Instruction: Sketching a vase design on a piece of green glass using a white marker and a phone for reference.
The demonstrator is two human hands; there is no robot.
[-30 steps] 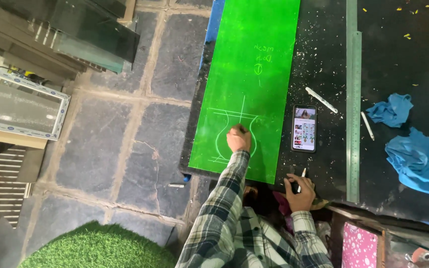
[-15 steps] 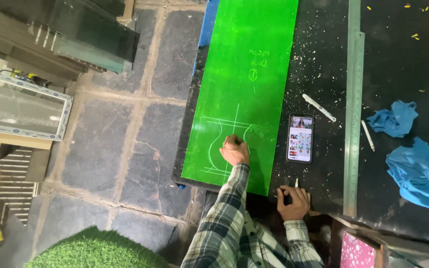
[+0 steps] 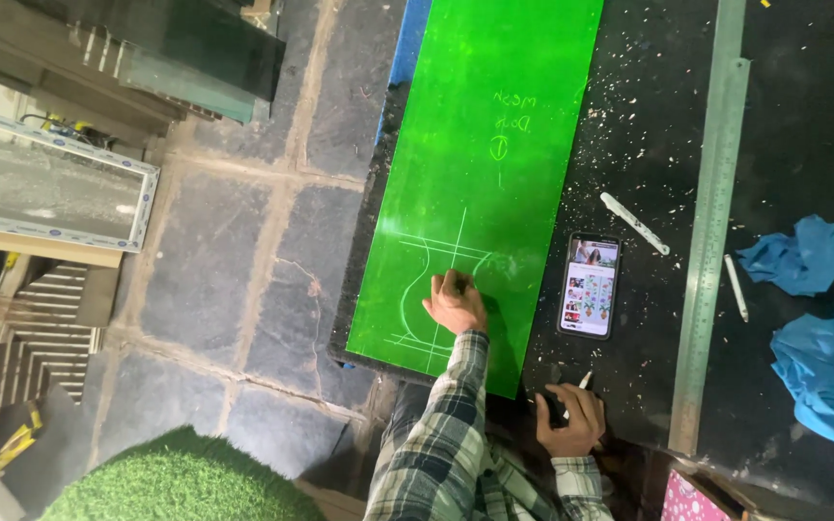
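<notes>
The green sheet point(image 3: 489, 164) lies flat on the black desk point(image 3: 803, 116), and its left edge reaches past the desk edge, above the stone floor point(image 3: 234, 260). The left hand point(image 3: 454, 304) rests on the sheet, curled near the white curved lines; I cannot tell if its grip holds something. The right hand point(image 3: 571, 417) is clenched around a white marker point(image 3: 583, 382) at the near desk edge. In my judgement, pressure on the overhanging side could tip or slide the sheet. The resting hand may smear the drawn lines. The phone point(image 3: 591, 286) lies just beside the sheet, and a sideways push could knock it. The small white chips on the desk could scratch the sheet's underside.
</notes>
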